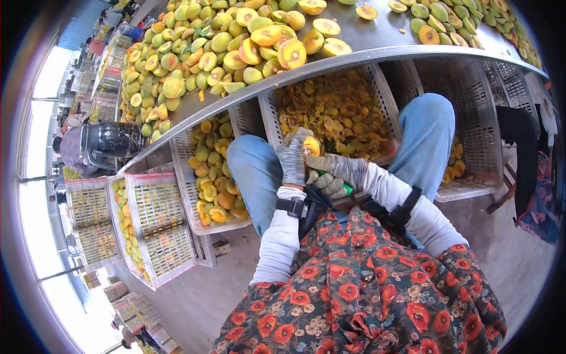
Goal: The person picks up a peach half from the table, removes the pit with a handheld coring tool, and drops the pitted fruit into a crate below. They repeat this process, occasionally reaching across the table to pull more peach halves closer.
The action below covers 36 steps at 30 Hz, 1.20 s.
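My left hand (pixel 291 158), in a grey knitted glove, is closed around a cut peach half (pixel 311 145) with its orange flesh showing. Against it works my right hand (pixel 339 171), also gloved, its fingers wrapped around a tool with a green handle (pixel 348 190). The tool's working end is hidden by the fruit and fingers, so its kind does not show. Both hands are between my knees, over the near edge of a crate (pixel 386 88) of peach scraps and pieces.
A metal table (pixel 377 32) piled with halved peaches (pixel 218 41) runs across above my knees. Left of my leg is a crate (pixel 197 206) of peach halves, with stacked crates (pixel 160 218) beyond. On the right stands another crate (pixel 471 118). A dark bucket (pixel 115 138) and other people are farther left.
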Tool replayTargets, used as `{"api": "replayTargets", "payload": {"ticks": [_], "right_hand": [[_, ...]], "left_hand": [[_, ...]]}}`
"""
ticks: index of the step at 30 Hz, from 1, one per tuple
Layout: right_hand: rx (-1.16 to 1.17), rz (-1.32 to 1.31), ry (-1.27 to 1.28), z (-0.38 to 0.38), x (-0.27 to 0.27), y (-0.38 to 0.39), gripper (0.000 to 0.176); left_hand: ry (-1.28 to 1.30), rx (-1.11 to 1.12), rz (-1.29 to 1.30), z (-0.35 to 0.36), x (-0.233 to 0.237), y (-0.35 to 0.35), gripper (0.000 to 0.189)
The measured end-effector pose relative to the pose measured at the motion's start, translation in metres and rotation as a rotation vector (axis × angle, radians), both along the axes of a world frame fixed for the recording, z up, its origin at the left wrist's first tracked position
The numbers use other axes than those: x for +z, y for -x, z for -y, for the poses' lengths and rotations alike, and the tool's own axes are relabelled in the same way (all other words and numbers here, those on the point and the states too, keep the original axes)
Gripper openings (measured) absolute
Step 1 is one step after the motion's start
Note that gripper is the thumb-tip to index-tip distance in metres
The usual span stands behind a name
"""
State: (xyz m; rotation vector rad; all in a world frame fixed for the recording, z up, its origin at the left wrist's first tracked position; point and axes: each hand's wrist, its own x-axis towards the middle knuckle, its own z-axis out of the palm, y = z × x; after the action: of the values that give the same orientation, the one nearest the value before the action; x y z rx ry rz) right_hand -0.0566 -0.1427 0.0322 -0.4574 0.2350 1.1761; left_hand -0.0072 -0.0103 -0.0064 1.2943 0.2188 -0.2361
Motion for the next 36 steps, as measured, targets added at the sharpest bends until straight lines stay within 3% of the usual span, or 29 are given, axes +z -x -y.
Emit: {"api": "replayTargets", "payload": {"ticks": [1, 3, 4, 5, 7, 8, 10, 11, 13, 15, 16, 22, 26, 29, 31, 32, 33, 34, 35, 36], "right_hand": [[0.002, -0.008, 0.002, -0.002, -0.012, 0.002, 0.038], [-0.135, -0.182, -0.486, -0.003, -0.025, -0.004, 0.036], [-0.2, -0.123, -0.602, -0.002, -0.023, -0.01, 0.034], [-0.252, -0.073, -0.655, 0.003, -0.025, -0.017, 0.034], [-0.295, 0.009, 0.045, 0.03, -0.024, -0.029, 0.03], [-0.509, -0.158, 0.186, 0.028, -0.077, -0.041, 0.024], [-0.963, -0.368, 0.509, 0.023, -0.179, -0.064, 0.023], [-0.957, -0.364, 0.506, 0.02, -0.135, -0.063, 0.023], [-0.257, 1.136, 1.471, 0.014, -0.049, -0.04, 0.03], [-0.192, 1.139, 1.48, 0.009, -0.035, -0.038, 0.034], [-0.15, 1.193, 1.526, 0.007, -0.028, -0.036, 0.033], [0.039, 1.366, 1.647, 0.003, -0.005, -0.028, 0.039], [0.119, 1.421, 1.832, -0.005, -0.004, -0.021, 0.037], [0.105, 1.43, 1.914, -0.007, -0.014, -0.022, 0.032], [0.047, 1.237, 1.839, -0.015, -0.031, -0.03, 0.027], [-0.078, 1.091, 1.678, -0.017, -0.039, -0.032, 0.022], [-0.624, 0.835, 1.555, -0.025, -0.067, -0.034, 0.019], [-0.546, 0.755, 1.629, -0.017, -0.072, -0.038, 0.019], [-0.463, 0.673, 1.699, -0.006, -0.077, -0.041, 0.02], [-0.485, 0.69, 1.698, 0.004, -0.076, -0.041, 0.02]], "left_hand": [[0.002, 0.002, -0.008, -0.004, -0.016, -0.001, 0.02], [0.351, 0.142, -0.197, -0.007, -0.038, -0.011, 0.037], [0.479, 0.164, -0.451, 0.0, -0.002, -0.005, 0.043], [0.511, 0.236, -0.396, -0.008, -0.037, -0.011, 0.043], [0.414, 0.321, -0.352, -0.016, -0.035, -0.007, 0.048], [0.554, 0.016, -0.285, -0.026, -0.031, -0.005, 0.05], [0.579, 0.017, -0.295, -0.023, -0.006, -0.004, 0.05], [0.617, 0.036, -0.297, -0.021, 0.005, -0.004, 0.051], [0.636, -0.047, -0.315, -0.027, 0.013, 0.0, 0.053], [0.643, -0.222, -0.288, -0.029, 0.016, 0.004, 0.058], [0.534, -0.067, -0.3, -0.021, 0.021, 0.009, 0.061], [0.428, -0.195, -0.173, -0.019, 0.029, 0.014, 0.058], [0.405, -0.192, -0.214, -0.012, 0.029, 0.013, 0.054], [0.413, -0.005, -0.36, -0.004, 0.031, 0.015, 0.05], [0.391, -0.087, -0.288, -0.009, 0.027, 0.015, 0.047], [0.29, -0.042, -0.243, -0.015, 0.022, 0.016, 0.047], [0.175, 0.025, -0.22, -0.012, 0.053, 0.018, 0.045], [0.228, 0.184, -0.041, -0.016, 0.058, 0.015, 0.041], [0.093, 0.306, 0.117, -0.029, 0.069, 0.013, 0.036], [-0.233, 0.419, 0.262, -0.044, 0.081, 0.0, 0.036]]}}
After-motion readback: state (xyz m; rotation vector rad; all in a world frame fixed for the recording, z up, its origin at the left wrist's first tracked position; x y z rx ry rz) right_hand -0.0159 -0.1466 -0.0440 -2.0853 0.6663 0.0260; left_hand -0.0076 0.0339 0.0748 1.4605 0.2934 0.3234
